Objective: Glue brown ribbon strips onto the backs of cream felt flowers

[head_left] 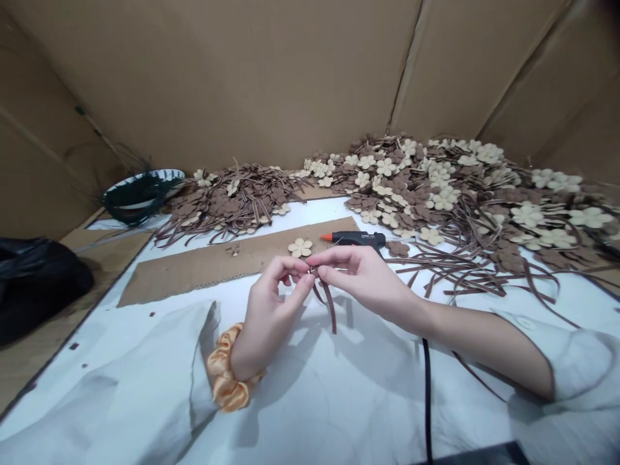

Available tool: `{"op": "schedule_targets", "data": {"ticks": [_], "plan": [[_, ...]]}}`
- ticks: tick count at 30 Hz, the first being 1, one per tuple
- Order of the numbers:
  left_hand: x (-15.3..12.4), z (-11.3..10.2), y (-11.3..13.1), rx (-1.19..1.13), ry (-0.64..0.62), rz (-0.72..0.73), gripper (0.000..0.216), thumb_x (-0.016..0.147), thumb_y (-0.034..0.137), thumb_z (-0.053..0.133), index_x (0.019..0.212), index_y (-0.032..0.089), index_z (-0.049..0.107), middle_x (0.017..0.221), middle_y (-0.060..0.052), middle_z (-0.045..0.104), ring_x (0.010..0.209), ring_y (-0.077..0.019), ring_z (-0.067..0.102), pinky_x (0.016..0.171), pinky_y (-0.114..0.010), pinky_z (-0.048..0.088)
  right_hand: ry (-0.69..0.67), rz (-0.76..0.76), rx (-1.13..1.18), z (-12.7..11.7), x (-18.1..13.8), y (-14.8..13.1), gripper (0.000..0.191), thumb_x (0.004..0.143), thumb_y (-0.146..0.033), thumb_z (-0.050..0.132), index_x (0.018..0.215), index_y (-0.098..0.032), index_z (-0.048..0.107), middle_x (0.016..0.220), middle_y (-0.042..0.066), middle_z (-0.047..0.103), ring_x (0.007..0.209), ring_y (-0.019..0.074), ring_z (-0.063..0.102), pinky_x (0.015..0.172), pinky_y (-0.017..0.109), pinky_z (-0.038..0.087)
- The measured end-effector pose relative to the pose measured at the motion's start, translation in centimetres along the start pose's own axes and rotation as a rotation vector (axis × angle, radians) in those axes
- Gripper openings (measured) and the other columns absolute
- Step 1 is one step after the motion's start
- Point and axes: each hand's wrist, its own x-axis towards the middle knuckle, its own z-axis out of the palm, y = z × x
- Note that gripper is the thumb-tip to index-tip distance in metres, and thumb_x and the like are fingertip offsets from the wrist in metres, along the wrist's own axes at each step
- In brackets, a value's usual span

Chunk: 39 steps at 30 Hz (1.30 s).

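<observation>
My left hand (pixel 268 310) and my right hand (pixel 361 278) meet over the white table (pixel 339 400), fingers pinched together on a thin brown ribbon strip (pixel 330 307) that hangs down between them. An orange scrunchie (pixel 223 378) sits on my left wrist. Just beyond my fingers lies a cream flower cut-out (pixel 300 247) on a strip of cardboard (pixel 213 265). A black glue gun (pixel 356 239) with an orange tip rests behind my right hand, its cord (pixel 427 400) running toward me.
Heaps of brown and cream flower cut-outs (pixel 436 184) and brown ribbon strips (pixel 232 200) fill the back of the table. A bowl with dark wire (pixel 138 194) stands at the far left, a black bag (pixel 33 278) at the left edge. Cardboard walls (pixel 271 77) enclose the space.
</observation>
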Motion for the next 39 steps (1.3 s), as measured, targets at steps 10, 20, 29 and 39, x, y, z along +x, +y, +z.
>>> {"op": "schedule_targets", "data": {"ticks": [10,20,29,39], "plan": [[-0.2,0.6,0.0,-0.219,-0.054,-0.095,0.012,0.077,0.021,0.058,0.084,0.018,0.049,0.072,0.002,0.055,0.067,-0.0127,0.051,0.065,-0.027,0.041,0.04,0.035,0.137,0.0,-0.2,0.3,0.019,0.074,-0.024,0.066,0.09,-0.014,0.069,0.092,0.005,0.072,0.087,0.0152,0.066,0.079,0.026,0.051],[-0.9,0.6,0.7,-0.36,-0.195,-0.107,0.016,0.081,0.018,0.055,0.087,0.019,0.04,0.071,0.004,0.052,0.064,-0.0102,0.055,0.061,-0.025,0.045,0.068,0.067,0.21,0.0,-0.1,0.5,0.016,0.071,-0.021,0.07,0.085,-0.016,0.068,0.09,0.003,0.072,0.086,0.0121,0.066,0.077,0.022,0.052],[-0.5,0.2,0.2,-0.25,-0.136,-0.065,0.016,0.084,0.026,0.055,0.096,0.02,0.046,0.068,0.004,0.055,0.062,-0.0114,0.053,0.058,-0.024,0.043,0.101,0.106,0.229,0.0,-0.1,0.6,0.03,0.068,-0.016,0.072,0.094,-0.014,0.057,0.094,0.004,0.066,0.086,0.0114,0.065,0.078,0.022,0.051],[-0.6,-0.3,0.2,0.15,-0.043,0.223,0.008,0.082,0.022,0.06,0.089,0.021,0.064,0.072,0.002,0.057,0.064,-0.0108,0.049,0.062,-0.023,0.041,-0.021,0.142,0.248,-0.2,-0.6,0.6,0.028,0.076,-0.026,0.067,0.097,-0.017,0.05,0.069,-0.002,0.065,0.064,0.0095,0.063,0.065,0.023,0.051]]}}
